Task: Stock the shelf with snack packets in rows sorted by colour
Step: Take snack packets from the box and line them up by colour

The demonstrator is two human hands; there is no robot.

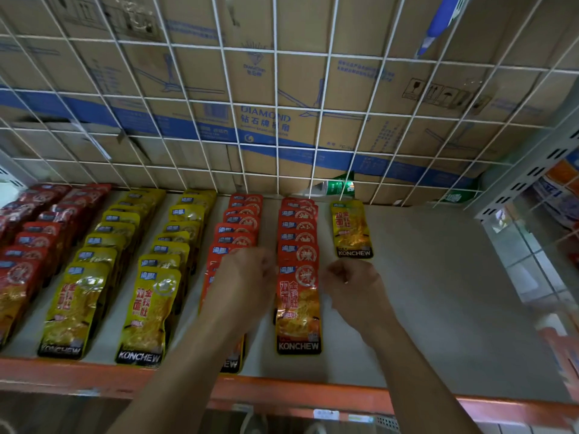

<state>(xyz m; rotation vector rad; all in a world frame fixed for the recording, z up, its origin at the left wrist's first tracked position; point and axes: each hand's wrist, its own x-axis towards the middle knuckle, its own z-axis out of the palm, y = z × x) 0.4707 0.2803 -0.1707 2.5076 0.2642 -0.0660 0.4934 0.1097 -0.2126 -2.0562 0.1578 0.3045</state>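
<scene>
The left hand (247, 274) and right hand (354, 286) are curling at the top corners of the front orange packet (297, 311) (pinching or only touching, blur is hiding it), apparently squaring it with its overlapping orange row (299, 227). Red rows (31, 239), yellow rows (103, 245) and a lone yellow packet (352, 228) are lying on the shelf (423, 308) — a wire grid (276, 120) and cartons (188, 73) are backing it.

Flat snack packets lie overlapped in front-to-back rows on the pale shelf (423, 308): dark red rows (28, 245) at the left, two yellow rows (103, 245), two orange rows (299, 233), and a single yellow packet (352, 228) at the right rear.
</scene>
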